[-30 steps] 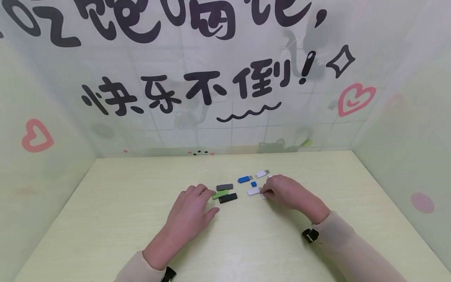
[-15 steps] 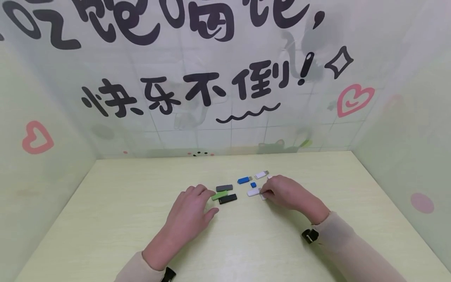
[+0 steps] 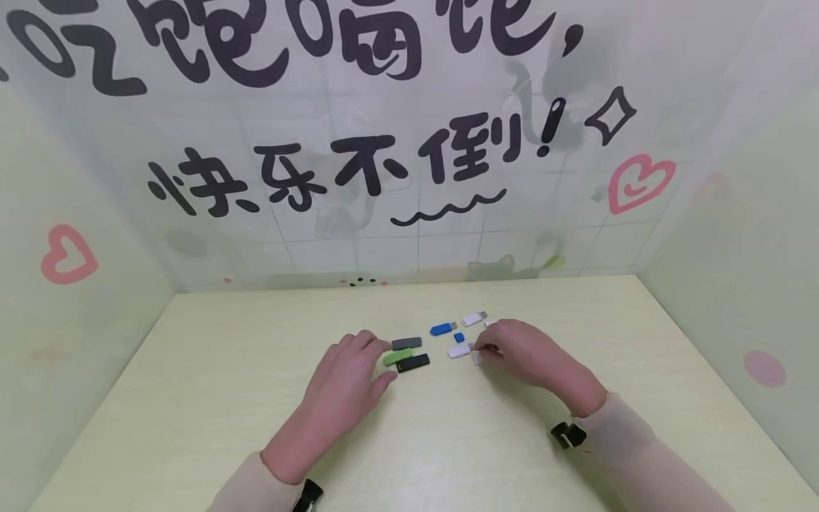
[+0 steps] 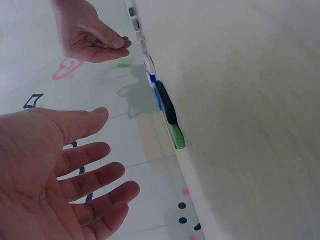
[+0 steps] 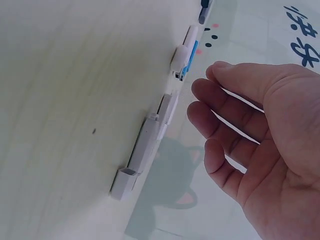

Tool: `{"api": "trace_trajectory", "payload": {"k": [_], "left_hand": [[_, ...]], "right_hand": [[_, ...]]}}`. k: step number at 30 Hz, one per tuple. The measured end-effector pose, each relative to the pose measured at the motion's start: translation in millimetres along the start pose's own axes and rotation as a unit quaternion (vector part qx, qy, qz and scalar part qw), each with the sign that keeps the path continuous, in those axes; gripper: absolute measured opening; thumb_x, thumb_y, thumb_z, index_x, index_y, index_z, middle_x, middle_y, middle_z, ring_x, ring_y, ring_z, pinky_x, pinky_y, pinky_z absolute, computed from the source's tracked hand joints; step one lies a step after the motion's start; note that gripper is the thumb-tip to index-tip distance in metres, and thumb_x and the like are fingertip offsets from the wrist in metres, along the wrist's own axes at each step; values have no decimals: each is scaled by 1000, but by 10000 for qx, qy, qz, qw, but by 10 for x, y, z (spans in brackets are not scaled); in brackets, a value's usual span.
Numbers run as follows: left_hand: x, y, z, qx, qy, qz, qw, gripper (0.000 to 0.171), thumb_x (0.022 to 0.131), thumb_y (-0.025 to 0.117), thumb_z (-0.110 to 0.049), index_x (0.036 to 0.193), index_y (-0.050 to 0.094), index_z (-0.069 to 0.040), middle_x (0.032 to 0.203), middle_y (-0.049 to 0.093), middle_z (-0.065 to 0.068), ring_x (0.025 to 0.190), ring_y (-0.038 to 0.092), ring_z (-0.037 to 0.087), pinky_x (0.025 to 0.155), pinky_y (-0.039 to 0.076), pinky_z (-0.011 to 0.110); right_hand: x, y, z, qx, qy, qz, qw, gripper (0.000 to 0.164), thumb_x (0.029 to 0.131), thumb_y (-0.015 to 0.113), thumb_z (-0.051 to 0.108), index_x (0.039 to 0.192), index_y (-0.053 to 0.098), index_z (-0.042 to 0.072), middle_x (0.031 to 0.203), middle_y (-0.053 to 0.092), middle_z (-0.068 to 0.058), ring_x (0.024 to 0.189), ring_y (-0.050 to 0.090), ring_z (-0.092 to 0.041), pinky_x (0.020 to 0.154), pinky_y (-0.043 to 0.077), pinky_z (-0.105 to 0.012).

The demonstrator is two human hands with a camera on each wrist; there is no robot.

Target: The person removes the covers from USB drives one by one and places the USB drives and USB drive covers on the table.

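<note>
I have the left hand (image 3: 345, 380), fingers loosely spread, beside the green USB stick (image 3: 399, 358), and the right hand (image 3: 525, 355), pinching nothing I can make out, near the white one (image 3: 458, 350), both sticks toward the surface's (image 3: 409, 441) far edge, presumably clustered for easy reach.

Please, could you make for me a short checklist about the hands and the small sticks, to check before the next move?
1. Left hand empty: ok.
2. Right hand empty: ok, the right wrist view shows nothing held.
3. Green stick clear of the black stick: cannot tell, they overlap in the head view.
4. Blue stick capped: not ok, its metal plug is bare; a small blue cap lies apart.
5. White pieces all fully visible from the head: not ok, the right hand partly hides some.
</note>
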State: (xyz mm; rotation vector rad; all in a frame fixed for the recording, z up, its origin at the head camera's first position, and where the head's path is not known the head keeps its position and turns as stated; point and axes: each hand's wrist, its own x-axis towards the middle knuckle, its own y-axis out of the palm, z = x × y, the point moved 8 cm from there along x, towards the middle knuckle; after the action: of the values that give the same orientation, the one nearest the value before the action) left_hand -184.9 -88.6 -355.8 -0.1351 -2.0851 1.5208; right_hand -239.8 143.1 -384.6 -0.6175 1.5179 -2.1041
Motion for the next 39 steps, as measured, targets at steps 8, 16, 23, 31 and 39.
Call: {"api": "trace_trajectory", "payload": {"k": [8, 16, 23, 31, 39], "left_hand": [[176, 57, 1, -49, -106, 254, 9996, 35, 88, 89, -21, 117, 77, -6, 108, 70, 7, 94, 65, 29, 76, 55, 41], [389, 161, 66, -231, -328, 696, 9968, 34, 93, 85, -19, 122, 76, -4, 114, 72, 11, 101, 68, 32, 82, 59, 44], [562, 299, 97, -280, -438, 1074, 9929, 34, 96, 82, -21, 124, 76, -3, 117, 71, 12, 106, 69, 32, 86, 60, 45], [709, 522, 141, -153, -523, 1619, 9853, 33, 98, 79, -23, 125, 75, -2, 115, 71, 12, 104, 69, 30, 87, 59, 43], [788, 693, 191, -327, -710, 2035, 9759, 33, 100, 77, -25, 123, 76, -2, 120, 71, 12, 108, 68, 28, 93, 58, 45]], "right_hand": [[-119, -84, 75, -68, 1, -226, 9997, 11, 94, 80, 4, 105, 82, 7, 97, 76, 4, 87, 68, -13, 80, 60, -34], [-223, -149, 148, -162, -19, -388, 9991, 14, 95, 81, 11, 109, 81, 9, 97, 75, 6, 87, 64, -10, 78, 58, -32], [-324, -207, 204, -182, -158, -591, 9980, 14, 96, 80, 12, 110, 81, 11, 98, 75, 7, 88, 65, -10, 79, 58, -34], [-408, -255, 259, -131, -169, -703, 9973, 15, 95, 81, 13, 109, 81, 10, 103, 76, 3, 90, 67, -14, 78, 58, -33], [-476, -271, 282, -130, -139, -839, 9963, 27, 96, 82, 17, 121, 78, 8, 116, 76, -4, 110, 72, -26, 96, 59, -47]]}}
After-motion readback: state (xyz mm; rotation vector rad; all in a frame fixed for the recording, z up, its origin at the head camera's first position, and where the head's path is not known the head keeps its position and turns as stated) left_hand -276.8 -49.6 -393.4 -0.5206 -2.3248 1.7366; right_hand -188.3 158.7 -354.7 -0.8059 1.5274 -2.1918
